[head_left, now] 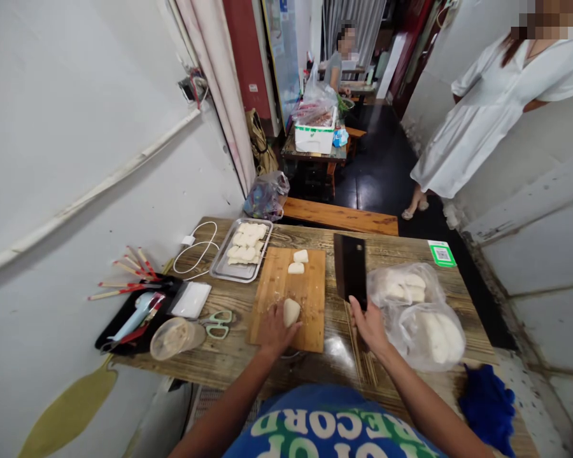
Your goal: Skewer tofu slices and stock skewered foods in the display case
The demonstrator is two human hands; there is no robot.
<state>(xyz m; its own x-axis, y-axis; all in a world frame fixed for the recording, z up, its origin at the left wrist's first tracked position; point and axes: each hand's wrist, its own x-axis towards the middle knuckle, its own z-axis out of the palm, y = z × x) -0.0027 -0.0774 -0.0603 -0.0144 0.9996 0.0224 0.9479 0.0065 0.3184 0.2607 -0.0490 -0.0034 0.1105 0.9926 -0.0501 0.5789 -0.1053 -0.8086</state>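
Observation:
My left hand [277,331] rests at the near part of a wooden cutting board [310,292], thumb and fingers around a white bun piece [291,312]. Two more white slices [296,268] lie farther up the board, among pale crumbs. To the right of the board, my right hand [371,327] grips the handle of a dark cleaver [349,264], its blade pointing away from me. Thin wooden skewers [363,359] lie on the table beside and below that hand. Clear plastic bags [439,337] with white buns sit just right of it.
A clear tray [216,266] of skewered white pieces stands behind the board's left side. Leftward are green-framed glasses [218,325], a plastic tub [174,338] and a black holder [112,331]. A QR card [442,254] and blue cloth [488,407] lie right. Two people are beyond.

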